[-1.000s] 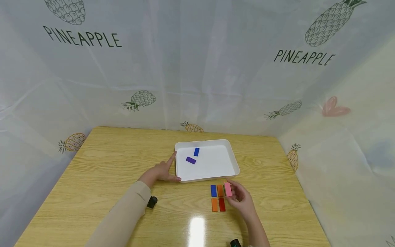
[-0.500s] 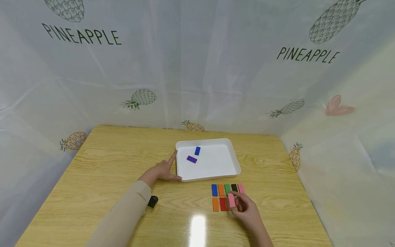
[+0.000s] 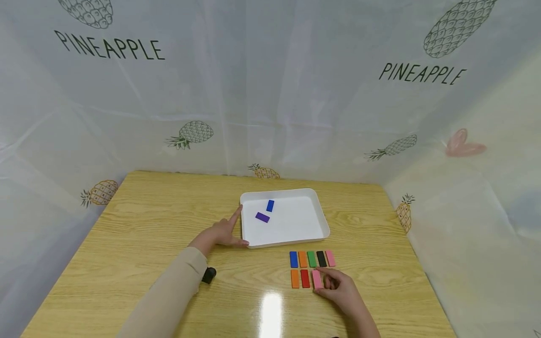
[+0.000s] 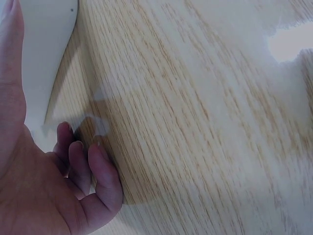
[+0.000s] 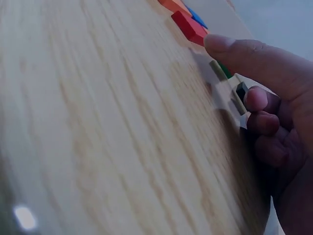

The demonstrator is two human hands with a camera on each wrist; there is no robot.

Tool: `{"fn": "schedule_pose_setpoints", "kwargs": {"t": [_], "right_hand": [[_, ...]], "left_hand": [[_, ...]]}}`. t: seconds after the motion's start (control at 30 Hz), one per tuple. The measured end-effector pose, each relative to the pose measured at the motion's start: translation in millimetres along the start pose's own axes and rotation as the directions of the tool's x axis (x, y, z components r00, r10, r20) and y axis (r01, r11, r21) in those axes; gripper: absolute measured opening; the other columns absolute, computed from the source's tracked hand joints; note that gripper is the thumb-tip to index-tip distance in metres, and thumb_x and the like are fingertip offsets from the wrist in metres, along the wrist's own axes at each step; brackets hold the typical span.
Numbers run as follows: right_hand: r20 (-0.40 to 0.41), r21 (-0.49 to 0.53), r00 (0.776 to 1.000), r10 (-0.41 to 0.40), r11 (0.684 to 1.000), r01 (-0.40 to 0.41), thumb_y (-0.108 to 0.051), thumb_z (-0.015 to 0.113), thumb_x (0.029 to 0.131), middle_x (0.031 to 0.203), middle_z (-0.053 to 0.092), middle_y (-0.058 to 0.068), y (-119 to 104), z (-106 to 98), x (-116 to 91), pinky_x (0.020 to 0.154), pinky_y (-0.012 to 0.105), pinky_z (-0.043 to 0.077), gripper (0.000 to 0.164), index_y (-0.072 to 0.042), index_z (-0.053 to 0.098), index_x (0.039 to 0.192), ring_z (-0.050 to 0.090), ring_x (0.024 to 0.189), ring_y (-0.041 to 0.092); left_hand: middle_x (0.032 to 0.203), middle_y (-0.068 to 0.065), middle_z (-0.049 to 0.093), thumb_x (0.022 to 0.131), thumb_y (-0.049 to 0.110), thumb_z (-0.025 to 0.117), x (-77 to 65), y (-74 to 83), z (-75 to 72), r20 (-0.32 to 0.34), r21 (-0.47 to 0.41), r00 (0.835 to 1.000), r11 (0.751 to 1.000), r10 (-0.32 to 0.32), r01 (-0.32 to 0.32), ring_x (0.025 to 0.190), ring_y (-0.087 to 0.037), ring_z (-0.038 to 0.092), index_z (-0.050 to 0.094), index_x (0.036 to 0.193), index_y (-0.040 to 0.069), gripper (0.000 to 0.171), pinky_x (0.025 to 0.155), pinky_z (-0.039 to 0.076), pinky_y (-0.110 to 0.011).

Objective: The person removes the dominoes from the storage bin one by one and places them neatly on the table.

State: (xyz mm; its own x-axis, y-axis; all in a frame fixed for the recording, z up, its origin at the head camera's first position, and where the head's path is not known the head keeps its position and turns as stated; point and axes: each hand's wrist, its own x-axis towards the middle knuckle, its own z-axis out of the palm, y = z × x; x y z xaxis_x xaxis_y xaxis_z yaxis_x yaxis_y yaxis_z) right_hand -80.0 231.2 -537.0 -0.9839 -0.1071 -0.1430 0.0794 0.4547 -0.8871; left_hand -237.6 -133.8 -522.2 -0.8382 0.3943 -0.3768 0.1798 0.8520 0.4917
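Note:
In the head view my right hand (image 3: pixel 341 292) pinches a pink block (image 3: pixel 317 279) between thumb and index finger at its two ends. It lies at the right end of the near row, beside a red block (image 3: pixel 305 279) and an orange block (image 3: pixel 295 279). The far row holds blue (image 3: pixel 293 259), orange, green (image 3: pixel 311 259), black (image 3: pixel 321 259) and pink blocks. My left hand (image 3: pixel 220 233) touches a white tray (image 3: pixel 291 242) at its left side and near-left corner, thumb and index finger spread. Its other fingers (image 4: pixel 105 178) curl loosely, holding nothing. In the right wrist view the thumb hides the pinched block.
Inside the tray lie a blue block (image 3: pixel 270 205) and a purple block (image 3: pixel 262 217). A small black object (image 3: pixel 209 275) shows beside the left sleeve (image 3: pixel 169 291). Behind the wooden table (image 3: pixel 177 202) hangs a curtain (image 3: pixel 270 94) printed with pineapples.
My right hand has brought the pink block from the far row toward me and lowered it to the right of the red block. The left hand stays at the tray.

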Motion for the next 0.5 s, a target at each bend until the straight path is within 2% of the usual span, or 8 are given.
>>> {"fn": "schedule_pose_setpoints", "kwargs": {"t": [0.1,0.2,0.5], "right_hand": [[0.02,-0.037,1.0,-0.007,0.999,0.008,-0.004,0.083,0.075,0.071,0.052,0.007,4,-1,2,0.054,0.021,0.037,0.049,0.001,0.067,0.12,0.041,0.06,0.007],[0.027,-0.078,1.0,-0.013,0.997,0.015,-0.012,0.085,0.074,0.07,0.051,0.001,21,0,7,0.054,0.021,0.037,0.05,-0.005,0.068,0.12,0.041,0.059,0.007],[0.058,-0.15,0.998,-0.039,0.987,0.048,-0.02,0.086,0.074,0.069,0.051,-0.001,22,-2,9,0.054,0.023,0.039,0.052,-0.007,0.067,0.121,0.041,0.057,0.006]], "left_hand": [[0.139,-0.043,0.035,0.077,0.059,0.075,-0.9,0.9,-0.4,0.001,0.006,1.0,1.0,-0.005,0.005,0.128,-0.056,0.037,-0.009,0.157,0.017,0.123,0.103,0.034,-0.062],[0.139,-0.043,0.034,0.077,0.059,0.075,-1.8,2.0,-0.9,0.003,0.015,1.0,1.0,-0.01,0.01,0.128,-0.056,0.037,-0.009,0.157,0.017,0.123,0.103,0.034,-0.062],[0.139,-0.043,0.036,0.077,0.059,0.075,-3.4,3.9,-2.6,0.006,0.009,1.0,1.0,-0.011,0.011,0.128,-0.056,0.038,-0.008,0.157,0.016,0.123,0.103,0.034,-0.062]]}}
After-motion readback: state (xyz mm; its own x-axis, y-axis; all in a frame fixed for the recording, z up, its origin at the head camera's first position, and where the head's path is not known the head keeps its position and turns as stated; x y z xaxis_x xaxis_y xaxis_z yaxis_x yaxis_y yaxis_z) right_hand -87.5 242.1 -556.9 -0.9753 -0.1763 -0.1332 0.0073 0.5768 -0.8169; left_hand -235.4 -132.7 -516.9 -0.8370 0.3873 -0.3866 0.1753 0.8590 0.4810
